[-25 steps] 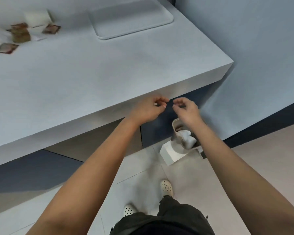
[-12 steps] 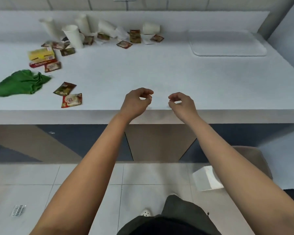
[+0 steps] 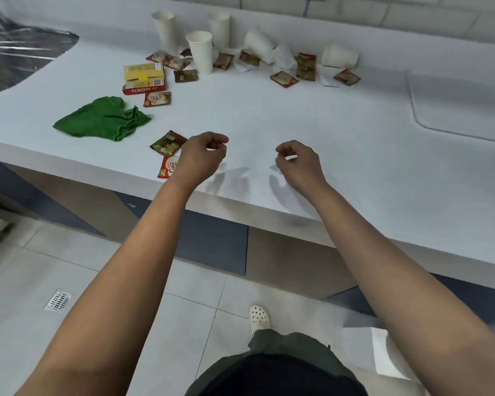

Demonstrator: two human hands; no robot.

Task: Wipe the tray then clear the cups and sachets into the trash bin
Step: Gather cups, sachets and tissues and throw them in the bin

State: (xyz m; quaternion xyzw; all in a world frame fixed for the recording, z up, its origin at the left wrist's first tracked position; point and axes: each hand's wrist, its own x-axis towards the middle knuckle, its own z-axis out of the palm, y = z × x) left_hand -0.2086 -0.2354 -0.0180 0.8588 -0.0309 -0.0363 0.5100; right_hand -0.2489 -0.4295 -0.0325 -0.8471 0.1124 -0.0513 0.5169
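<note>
Both my hands hover low over the white counter's front edge, fingers loosely curled and holding nothing. My left hand [image 3: 203, 155] is just right of two sachets, a dark one [image 3: 167, 142] and a red one [image 3: 168, 167]. My right hand [image 3: 297, 161] is over bare counter. Three white cups stand upright at the back, the nearest [image 3: 199, 51]. Two more lie toppled [image 3: 259, 42] [image 3: 339, 55] among several scattered sachets [image 3: 284, 79]. The pale tray [image 3: 463, 110] lies at the right. A white part of the trash bin [image 3: 383, 355] shows on the floor, lower right.
A crumpled green cloth [image 3: 103, 118] lies on the counter's left, beside a yellow and red sachet box [image 3: 143, 78]. A dark sink area covered in plastic film [image 3: 17, 52] is at the far left. A floor drain [image 3: 58, 300] is set in the tiles.
My view swung from the bin on the floor up to the counter and leftward. Both hands rose from below the counter edge to above it and spread apart.
</note>
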